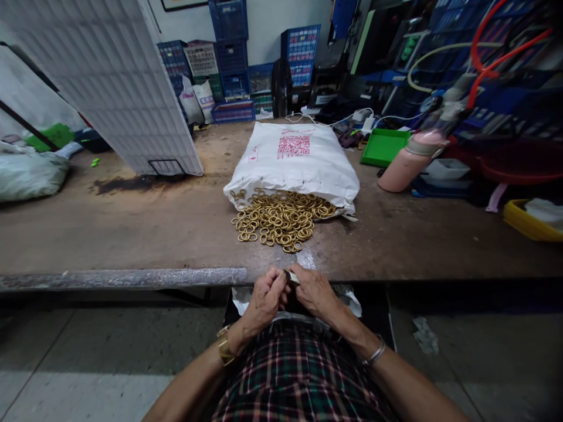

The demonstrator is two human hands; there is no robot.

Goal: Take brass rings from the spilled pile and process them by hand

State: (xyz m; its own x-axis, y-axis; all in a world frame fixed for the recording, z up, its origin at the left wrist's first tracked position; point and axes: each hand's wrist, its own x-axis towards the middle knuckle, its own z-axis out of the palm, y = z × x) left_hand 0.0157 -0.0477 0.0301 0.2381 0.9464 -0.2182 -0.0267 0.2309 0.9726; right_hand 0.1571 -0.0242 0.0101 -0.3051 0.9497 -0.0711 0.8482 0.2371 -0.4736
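Both hands meet at the table's front edge, just in front of a heap of brass-coloured rings [285, 220]. My left hand [264, 299] is closed, thumb and fingers pinched together; whatever sits in them is hidden. Fingers of my right hand [317, 293] are wrapped round a small pale piece with a dark end [292, 278], whose kind I cannot make out. Its dark end points at the left fingertips. The rings spill from the mouth of a white sack [264, 158] with red print, lying on the table beyond the hands.
A leaning white ribbed panel [145, 99] stands on the wooden table [132, 234] at left. To the right are a pink bottle [407, 164], a green tray [385, 146] and a yellow basket [528, 220]. Blue crates [231, 55] are stacked behind. Red hoses [477, 76] hang at upper right.
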